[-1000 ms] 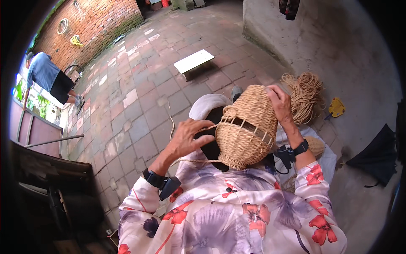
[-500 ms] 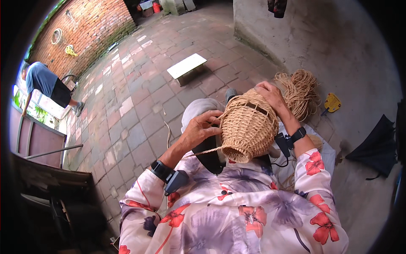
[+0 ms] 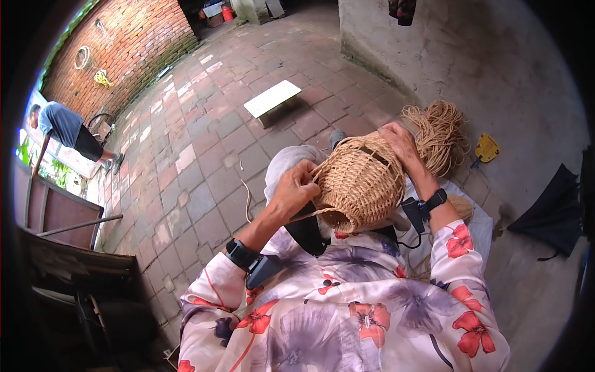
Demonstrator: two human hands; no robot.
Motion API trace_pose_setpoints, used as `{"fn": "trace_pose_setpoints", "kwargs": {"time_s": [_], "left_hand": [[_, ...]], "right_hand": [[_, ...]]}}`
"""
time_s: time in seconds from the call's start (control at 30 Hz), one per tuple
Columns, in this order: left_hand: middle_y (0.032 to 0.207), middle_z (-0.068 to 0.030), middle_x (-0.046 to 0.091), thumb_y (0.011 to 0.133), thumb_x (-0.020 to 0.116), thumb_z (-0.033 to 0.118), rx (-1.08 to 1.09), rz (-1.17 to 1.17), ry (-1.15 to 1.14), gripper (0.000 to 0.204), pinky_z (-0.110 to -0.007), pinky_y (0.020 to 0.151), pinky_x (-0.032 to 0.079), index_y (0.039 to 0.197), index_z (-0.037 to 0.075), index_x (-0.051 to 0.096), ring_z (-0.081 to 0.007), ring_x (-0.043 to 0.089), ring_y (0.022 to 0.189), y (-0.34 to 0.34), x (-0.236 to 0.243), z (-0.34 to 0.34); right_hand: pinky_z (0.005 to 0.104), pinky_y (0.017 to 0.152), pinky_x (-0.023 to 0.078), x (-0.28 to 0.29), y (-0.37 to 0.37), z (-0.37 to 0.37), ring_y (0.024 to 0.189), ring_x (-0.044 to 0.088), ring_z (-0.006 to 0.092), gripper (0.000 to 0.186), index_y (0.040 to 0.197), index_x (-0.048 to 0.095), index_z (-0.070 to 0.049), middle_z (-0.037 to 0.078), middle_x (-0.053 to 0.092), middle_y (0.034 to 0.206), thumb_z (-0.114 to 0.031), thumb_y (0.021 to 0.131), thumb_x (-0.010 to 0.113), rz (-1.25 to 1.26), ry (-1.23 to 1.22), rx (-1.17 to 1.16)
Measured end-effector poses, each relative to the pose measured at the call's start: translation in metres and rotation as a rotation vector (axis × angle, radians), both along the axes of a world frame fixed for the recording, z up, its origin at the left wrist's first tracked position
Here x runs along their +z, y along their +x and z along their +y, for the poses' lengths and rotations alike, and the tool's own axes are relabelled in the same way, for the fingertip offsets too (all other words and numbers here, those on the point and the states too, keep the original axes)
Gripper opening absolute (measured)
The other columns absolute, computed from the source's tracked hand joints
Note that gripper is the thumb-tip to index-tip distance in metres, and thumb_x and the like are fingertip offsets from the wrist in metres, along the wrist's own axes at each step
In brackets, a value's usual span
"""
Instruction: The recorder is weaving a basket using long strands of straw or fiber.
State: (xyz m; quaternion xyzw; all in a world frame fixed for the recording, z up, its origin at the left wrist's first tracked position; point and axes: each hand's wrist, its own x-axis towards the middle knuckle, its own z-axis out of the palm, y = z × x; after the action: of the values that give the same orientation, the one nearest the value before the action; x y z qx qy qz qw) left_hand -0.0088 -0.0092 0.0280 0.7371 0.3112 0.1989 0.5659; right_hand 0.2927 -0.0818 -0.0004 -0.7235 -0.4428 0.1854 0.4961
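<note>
Holding the straw basket [image 3: 362,183] between left and right fingers. Gripping its far right side with bent fingers of the right hand [image 3: 401,146]. Touching its left side with the left hand [image 3: 296,191], with thumb and finger close together; cannot tell if pinching anything.

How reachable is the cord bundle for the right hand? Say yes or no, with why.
Probably yes: the right hand is on the woven basket, but the cord bundle lies just rightward, with nothing visible between hand and bundle.
</note>
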Motion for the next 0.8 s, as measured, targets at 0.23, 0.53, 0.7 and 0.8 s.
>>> {"fn": "trace_pose_setpoints", "kwargs": {"time_s": [0.23,0.53,0.7,0.8], "left_hand": [[0.079,-0.0030,0.059,0.075,0.060,0.004,-0.280,0.233,0.295,0.040,-0.027,0.065,0.047,0.114,0.008,0.056,-0.0130,0.058,0.074,-0.055,0.020,0.029],[0.119,-0.0130,0.057,0.074,0.071,0.020,-0.095,0.128,0.515,0.046,-0.037,0.100,0.041,0.118,0.009,0.061,-0.0252,0.052,0.116,-0.067,0.074,0.051],[0.116,-0.0105,0.060,0.080,0.069,0.019,-0.163,0.056,0.761,0.042,-0.041,0.094,0.043,0.121,0.010,0.059,-0.0250,0.052,0.113,-0.013,0.057,0.013],[0.113,-0.0108,0.061,0.083,0.066,0.014,-0.157,0.075,0.901,0.030,-0.040,0.086,0.044,0.112,0.008,0.062,-0.0233,0.056,0.104,0.005,0.052,0.003]], "right_hand": [[0.0317,0.081,0.048,-0.009,0.001,-0.003,0.090,0.063,0.0212,0.047,0.106,0.063,0.002,0.014,0.068,0.098,-0.040,0.084,0.065,0.127,0.044,-0.008],[0.0331,0.087,0.047,0.016,-0.010,-0.010,0.100,0.062,0.0240,0.052,0.111,0.062,0.003,0.017,0.065,0.107,-0.041,0.084,0.066,0.032,0.127,0.013],[0.0372,0.086,0.048,0.037,-0.024,-0.012,0.097,0.062,0.0305,0.050,0.107,0.062,0.004,0.017,0.063,0.105,-0.041,0.085,0.064,-0.245,0.200,0.045],[0.0378,0.087,0.047,0.044,-0.030,-0.012,0.098,0.062,0.0315,0.047,0.106,0.062,0.003,0.018,0.063,0.104,-0.040,0.086,0.063,-0.279,0.208,0.056]]}}
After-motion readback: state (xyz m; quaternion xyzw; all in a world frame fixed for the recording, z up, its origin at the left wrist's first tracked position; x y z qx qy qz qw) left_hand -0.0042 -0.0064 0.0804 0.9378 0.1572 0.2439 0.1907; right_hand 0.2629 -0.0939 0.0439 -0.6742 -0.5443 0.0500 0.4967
